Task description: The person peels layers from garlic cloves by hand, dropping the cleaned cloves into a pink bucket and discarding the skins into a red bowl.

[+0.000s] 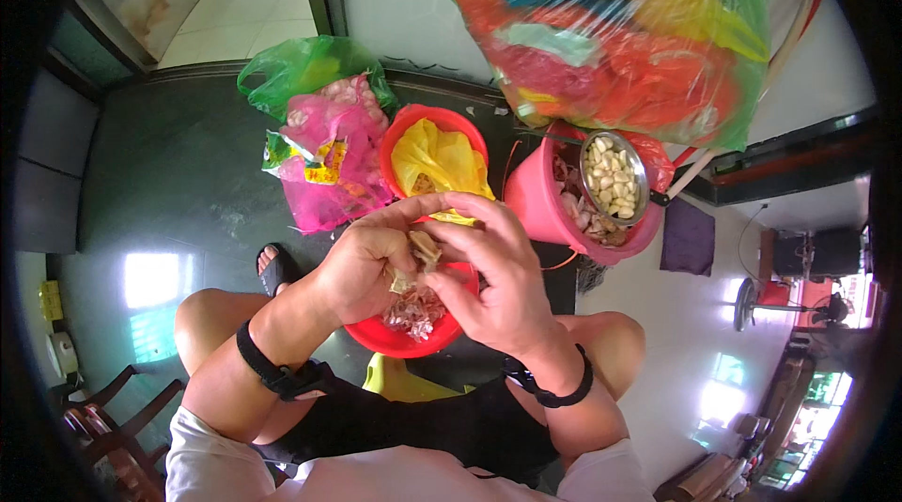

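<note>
Dry, brownish garlic (425, 248) with papery skin is between my two hands, over a red basin (405, 347). My left hand (363, 269) holds it with thumb and curled fingers. From the other side, the thumb and fingers of my right hand (497, 273) close on it too. Loose garlic skins (416, 317) lie in the basin below. Just beyond my hands, a red tub (471, 120) is lined with a yellow plastic bag (440, 157). Peeled cloves fill a metal bowl (614, 178) with a dark handle, which rests on a pink bucket (532, 185) containing garlic skins.
Left of the tub lies a pink mesh bag of garlic (335, 121), with a green plastic bag (317, 72) behind. A large, stuffed green bag (620, 44) bulges at upper right. A purple cloth (688, 236) and a standing fan (747, 305) are at right; a wooden chair (116, 424) is at lower left.
</note>
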Motion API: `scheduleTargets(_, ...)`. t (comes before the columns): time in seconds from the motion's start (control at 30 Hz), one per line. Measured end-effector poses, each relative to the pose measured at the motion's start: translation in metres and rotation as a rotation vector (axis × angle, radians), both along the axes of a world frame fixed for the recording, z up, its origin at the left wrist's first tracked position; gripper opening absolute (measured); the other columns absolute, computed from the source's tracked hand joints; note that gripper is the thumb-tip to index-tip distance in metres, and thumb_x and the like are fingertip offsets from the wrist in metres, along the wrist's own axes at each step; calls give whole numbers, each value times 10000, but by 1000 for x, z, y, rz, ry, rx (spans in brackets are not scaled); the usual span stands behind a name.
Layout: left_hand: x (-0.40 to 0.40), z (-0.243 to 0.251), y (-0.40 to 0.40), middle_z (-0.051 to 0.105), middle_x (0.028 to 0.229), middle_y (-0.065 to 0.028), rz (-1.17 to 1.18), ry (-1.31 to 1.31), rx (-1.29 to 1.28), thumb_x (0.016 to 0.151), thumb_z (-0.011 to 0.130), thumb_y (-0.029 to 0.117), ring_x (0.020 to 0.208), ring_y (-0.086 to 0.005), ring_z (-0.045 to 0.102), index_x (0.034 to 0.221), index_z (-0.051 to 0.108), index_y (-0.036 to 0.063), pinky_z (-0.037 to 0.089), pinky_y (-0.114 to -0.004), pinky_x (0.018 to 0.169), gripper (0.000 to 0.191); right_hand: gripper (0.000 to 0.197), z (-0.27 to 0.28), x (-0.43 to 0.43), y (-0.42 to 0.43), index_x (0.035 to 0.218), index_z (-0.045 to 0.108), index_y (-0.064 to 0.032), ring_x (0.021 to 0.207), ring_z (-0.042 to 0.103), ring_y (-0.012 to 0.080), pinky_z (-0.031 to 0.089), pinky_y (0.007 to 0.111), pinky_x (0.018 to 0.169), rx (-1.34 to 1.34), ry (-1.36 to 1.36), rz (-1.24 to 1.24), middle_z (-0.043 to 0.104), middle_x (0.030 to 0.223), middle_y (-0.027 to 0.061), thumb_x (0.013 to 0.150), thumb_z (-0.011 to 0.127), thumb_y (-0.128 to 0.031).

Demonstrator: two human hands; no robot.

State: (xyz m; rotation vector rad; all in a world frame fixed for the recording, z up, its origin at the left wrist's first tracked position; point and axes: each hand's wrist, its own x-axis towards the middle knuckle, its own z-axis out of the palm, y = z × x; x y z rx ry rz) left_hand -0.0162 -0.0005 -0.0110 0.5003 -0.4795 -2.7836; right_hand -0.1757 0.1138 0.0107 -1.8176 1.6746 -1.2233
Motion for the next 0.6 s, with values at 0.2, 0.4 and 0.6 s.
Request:
scheduleTargets(0.2, 6, -14, 1, 670, 1089, -163, 43, 83, 6, 679, 482, -99, 910, -240, 683, 1566, 414, 6, 551, -304, 748, 896, 294, -15, 4, -15, 1163, 712, -56, 1115, 634, 369, 491, 490, 981, -66, 196, -68, 640, 1281, 150, 871, 739, -83)
scheduleTargets(0.4, 6, 7, -5, 695, 992, -118, 61, -315, -185, 832, 479, -51, 693, -180, 635, 1474, 532, 0, 414, -246, 486, 646, 330, -15, 4, -15, 1200, 736, -87, 957, 664, 332, 514, 454, 863, -34, 131, -179, 671, 1018, 101, 873, 752, -49)
scheduleTargets(0.6, 6, 19, 2, 692, 828, -3, 82, -528, -590, 1014, 673, 122, 611, -55, 551, 1225, 737, 0, 388, -229, 491, 252, 359, -14, 5, -15, 1221, 727, -54, 914, 657, 355, 515, 461, 816, -43, 215, -165, 666, 971, 119, 865, 735, -3)
